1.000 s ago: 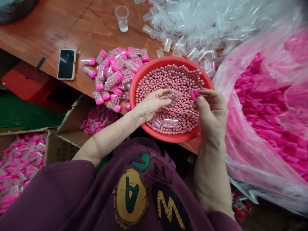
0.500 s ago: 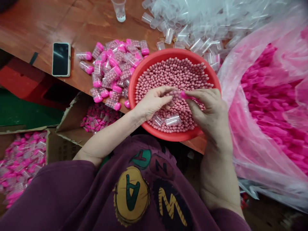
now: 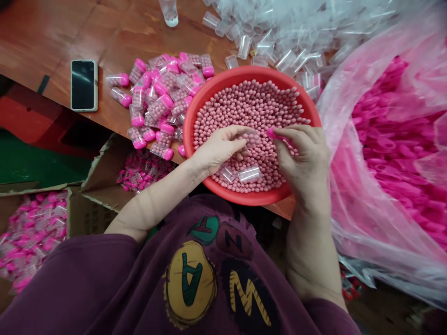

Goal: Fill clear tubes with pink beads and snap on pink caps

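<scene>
Left hand [image 3: 221, 146]: fingers closed round a clear tube [image 3: 252, 137], above the beads [image 3: 240, 104].
Right hand [image 3: 304, 160]: fingertips pinch a pink cap [image 3: 271, 132], narrowly apart from the tube.
Basin [image 3: 189, 125]: near rim at the front edge of the table [image 3: 115, 30]; right rim just beside the plastic bag [image 3: 344, 204].
Open room: tabletop between phone [image 3: 84, 85] and cup [image 3: 169, 13].
Hidden: cap partly covered by fingertips; tube contents blurred; cup cut off above.

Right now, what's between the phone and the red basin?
Head view: a pile of pink-capped tubes, beads inside, on the tabletop.
</scene>
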`<control>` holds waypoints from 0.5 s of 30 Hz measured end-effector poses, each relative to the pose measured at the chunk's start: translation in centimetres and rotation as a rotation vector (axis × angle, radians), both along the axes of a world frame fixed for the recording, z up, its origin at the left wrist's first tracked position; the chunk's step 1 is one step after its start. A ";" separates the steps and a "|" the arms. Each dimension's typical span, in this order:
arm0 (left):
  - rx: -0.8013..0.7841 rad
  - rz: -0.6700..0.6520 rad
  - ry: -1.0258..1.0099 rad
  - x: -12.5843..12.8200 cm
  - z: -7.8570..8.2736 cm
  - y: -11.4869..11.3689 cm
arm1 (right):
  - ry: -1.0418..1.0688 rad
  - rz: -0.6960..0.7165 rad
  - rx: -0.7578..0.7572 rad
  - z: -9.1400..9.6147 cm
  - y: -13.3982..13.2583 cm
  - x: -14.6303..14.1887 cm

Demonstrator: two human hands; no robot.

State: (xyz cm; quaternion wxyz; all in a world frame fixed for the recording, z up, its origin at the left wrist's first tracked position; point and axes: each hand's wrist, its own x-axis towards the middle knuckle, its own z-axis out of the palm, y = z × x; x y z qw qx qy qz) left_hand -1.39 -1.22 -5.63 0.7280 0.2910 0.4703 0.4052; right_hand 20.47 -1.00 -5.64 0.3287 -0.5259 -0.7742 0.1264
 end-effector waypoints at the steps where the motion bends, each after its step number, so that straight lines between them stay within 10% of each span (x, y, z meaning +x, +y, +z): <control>1: -0.021 -0.002 -0.045 -0.1 0.0 0.1 | 0.048 -0.010 0.014 0.0 -0.1 -0.1; 15: -0.090 0.008 -0.249 -0.4 -0.4 0.0 | -0.049 0.162 0.027 1.1 0.6 1.2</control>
